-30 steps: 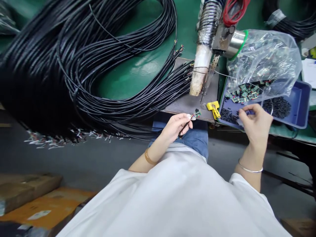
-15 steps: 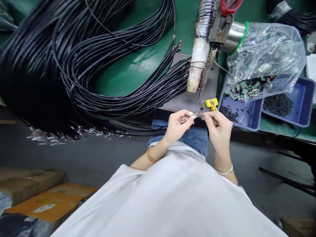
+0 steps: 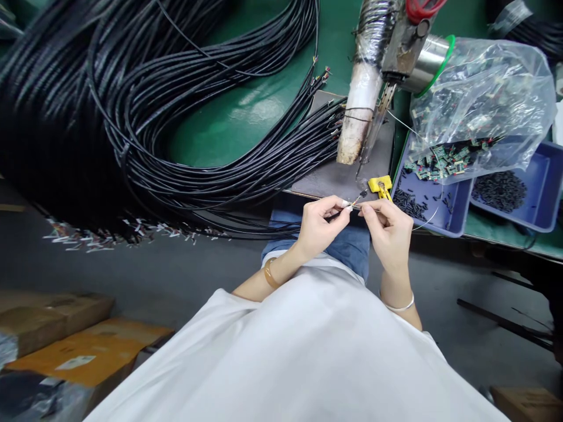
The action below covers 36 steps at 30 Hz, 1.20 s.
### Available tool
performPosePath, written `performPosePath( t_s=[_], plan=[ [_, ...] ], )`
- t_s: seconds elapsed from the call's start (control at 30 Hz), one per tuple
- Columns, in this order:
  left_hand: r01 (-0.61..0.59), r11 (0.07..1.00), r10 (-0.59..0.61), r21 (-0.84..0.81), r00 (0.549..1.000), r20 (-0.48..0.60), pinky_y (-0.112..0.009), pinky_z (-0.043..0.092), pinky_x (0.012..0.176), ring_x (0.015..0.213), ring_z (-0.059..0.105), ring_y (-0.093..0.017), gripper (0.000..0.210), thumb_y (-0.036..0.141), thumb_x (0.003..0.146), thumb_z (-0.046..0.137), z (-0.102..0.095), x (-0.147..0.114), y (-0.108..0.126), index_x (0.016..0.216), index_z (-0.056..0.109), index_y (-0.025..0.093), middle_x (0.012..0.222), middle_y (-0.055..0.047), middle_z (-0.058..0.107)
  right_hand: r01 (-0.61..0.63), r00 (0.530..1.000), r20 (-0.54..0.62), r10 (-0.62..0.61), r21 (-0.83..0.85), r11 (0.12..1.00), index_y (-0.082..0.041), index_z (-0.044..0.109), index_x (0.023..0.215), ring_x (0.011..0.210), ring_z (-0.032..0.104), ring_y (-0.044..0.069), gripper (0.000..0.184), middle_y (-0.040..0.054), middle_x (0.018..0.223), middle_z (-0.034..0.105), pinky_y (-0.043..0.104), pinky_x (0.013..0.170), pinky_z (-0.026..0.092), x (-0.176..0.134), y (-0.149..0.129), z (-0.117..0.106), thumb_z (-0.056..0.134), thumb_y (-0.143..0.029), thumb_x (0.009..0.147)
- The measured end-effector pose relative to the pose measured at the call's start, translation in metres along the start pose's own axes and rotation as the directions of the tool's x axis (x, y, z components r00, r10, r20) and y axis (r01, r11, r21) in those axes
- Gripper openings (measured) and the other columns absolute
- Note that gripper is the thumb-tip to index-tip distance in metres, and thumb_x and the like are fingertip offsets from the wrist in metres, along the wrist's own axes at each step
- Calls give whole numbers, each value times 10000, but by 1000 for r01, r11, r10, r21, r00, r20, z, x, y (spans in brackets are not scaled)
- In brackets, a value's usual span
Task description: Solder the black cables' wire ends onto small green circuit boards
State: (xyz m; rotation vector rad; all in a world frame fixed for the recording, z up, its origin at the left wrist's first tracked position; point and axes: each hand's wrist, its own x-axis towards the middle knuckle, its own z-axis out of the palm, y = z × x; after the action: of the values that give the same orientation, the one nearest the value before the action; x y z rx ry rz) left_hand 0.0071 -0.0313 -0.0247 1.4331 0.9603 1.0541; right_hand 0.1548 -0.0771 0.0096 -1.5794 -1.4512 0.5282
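Left hand point(image 3: 323, 228) pinched a cable end point(image 3: 356, 200) in its fingers point(image 3: 336, 203), left of the yellow clip point(image 3: 379, 186); right hand point(image 3: 390, 231) fingers pinched thin wire point(image 3: 428, 221), just nearside. Right of clip: nearer blue tray point(image 3: 460, 205) held black tubes point(image 3: 410, 205); farther blue tray point(image 3: 545, 179), black pieces point(image 3: 501, 191); clear bag point(image 3: 530, 128) over both contained green boards point(image 3: 444, 162).

On my head feed, at the worktop's point(image 3: 250, 120) front edge, my left hand point(image 3: 322, 227) pinches a cable end point(image 3: 361, 195); just beside it, my right hand point(image 3: 390, 230) holds a thin wire point(image 3: 426, 223). Cables point(image 3: 211, 176) overhang that edge, left of the clip point(image 3: 380, 186) and trays point(image 3: 540, 181).
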Motion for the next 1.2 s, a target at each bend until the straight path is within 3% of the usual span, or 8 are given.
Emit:
performPosePath(
  t_s=[0.23,0.33,0.4,0.47,0.53,0.63,0.8,1.2],
  plan=[
    [-130,988,127,82,991,40,-182,386,527,548,471,-59,54,177,826,669,1,-1,-1,791,676,136,681,5,624,159,986,0,-165,-265,951,-186,618,705,602,529,86,266,-26,661,594,264,596,375,-1,2,3,647,-288,949],
    [-22,997,25,-68,999,35,-180,432,544,569,540,-68,118,246,812,728,1,1,-1,821,677,140,724,-12,670,132,981,-121,-151,-152,980,-200,653,747,514,475,84,274,-41,588,530,266,522,346,0,3,-1,627,-376,955],
    [87,977,-80,-194,996,43,-182,458,567,571,574,-74,183,312,840,730,-1,3,0,831,654,146,684,-7,672,151,932,-335,-136,19,988,-216,690,919,446,441,85,238,-59,557,484,265,469,327,2,1,-5,561,-406,981],
    [179,940,-161,-290,983,87,-168,408,511,481,507,-48,218,352,879,703,-5,7,0,845,616,155,600,19,644,230,835,-530,-148,93,969,-234,643,1083,411,457,84,190,-67,592,510,256,422,301,5,-1,-9,540,-363,989],
    [254,902,-217,-350,966,142,-163,314,437,403,405,-24,244,379,895,690,-8,11,0,866,583,161,569,28,640,263,780,-601,-175,62,963,-257,559,1184,432,542,86,200,-51,723,630,238,387,314,8,-2,-10,549,-294,987],
    [291,877,-223,-382,951,213,-169,252,405,386,379,-20,296,420,878,711,-12,17,2,864,578,156,552,27,626,186,846,-504,-174,-28,982,-251,551,1168,576,699,119,175,-6,915,746,237,442,471,10,-1,-9,550,-241,993],
    [257,899,-171,-356,952,255,-165,307,438,427,433,-27,312,422,874,714,-14,24,10,813,577,148,533,48,558,180,967,-156,-200,-136,974,-218,645,938,875,762,171,14,50,1118,758,304,738,634,10,6,3,643,-208,927],
    [122,950,-114,-288,993,45,-161,406,522,521,480,-40,149,268,843,699,-1,41,7,818,602,158,613,55,537,259,941,-175,-290,-178,949,-226,616,869,1023,722,214,58,61,1079,751,390,867,607,22,13,15,634,-190,911]
  ],
)
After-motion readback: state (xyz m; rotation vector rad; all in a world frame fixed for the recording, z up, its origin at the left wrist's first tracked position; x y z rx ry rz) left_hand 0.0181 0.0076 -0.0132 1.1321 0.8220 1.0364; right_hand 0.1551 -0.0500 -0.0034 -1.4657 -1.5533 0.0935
